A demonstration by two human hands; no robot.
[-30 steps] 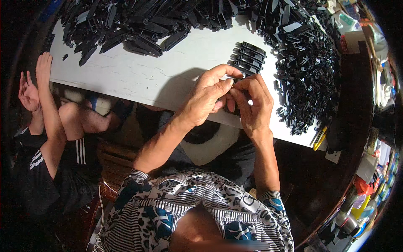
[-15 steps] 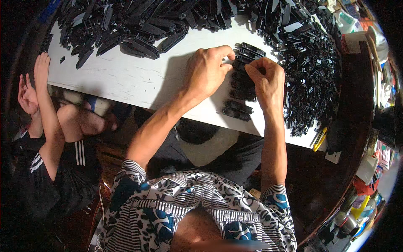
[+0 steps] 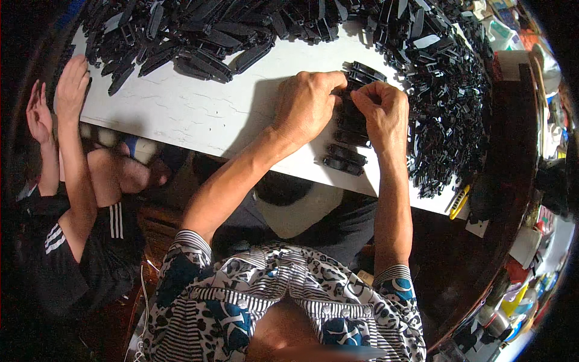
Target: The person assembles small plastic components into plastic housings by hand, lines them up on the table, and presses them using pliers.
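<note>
A column of long black plastic parts [image 3: 345, 158] lies side by side on the white tabletop [image 3: 181, 111] in front of me. My left hand [image 3: 306, 105] has come to the column's left side, its thumb and index finger closed on the end of one black plastic part. From the right, my right hand [image 3: 386, 114] reaches over the same parts with thumb and fingertips pinched together near the left fingertips. Whatever sits in that pinch is too small or hidden to make out. Both hands cover the middle of the column.
A heap of long black plastic pieces [image 3: 211, 36] spreads along the far side. Smaller black pieces [image 3: 443, 120] are piled at the right. A yellow-handled cutter [image 3: 459, 201] lies at the right front edge. At the left, another person's hands [image 3: 72, 87] are raised by the table.
My left hand has moved slightly right and closed onto a part; my right fingertips have drawn together beside it. The other person's hands have shifted, the nearer one lifting off the table edge.
</note>
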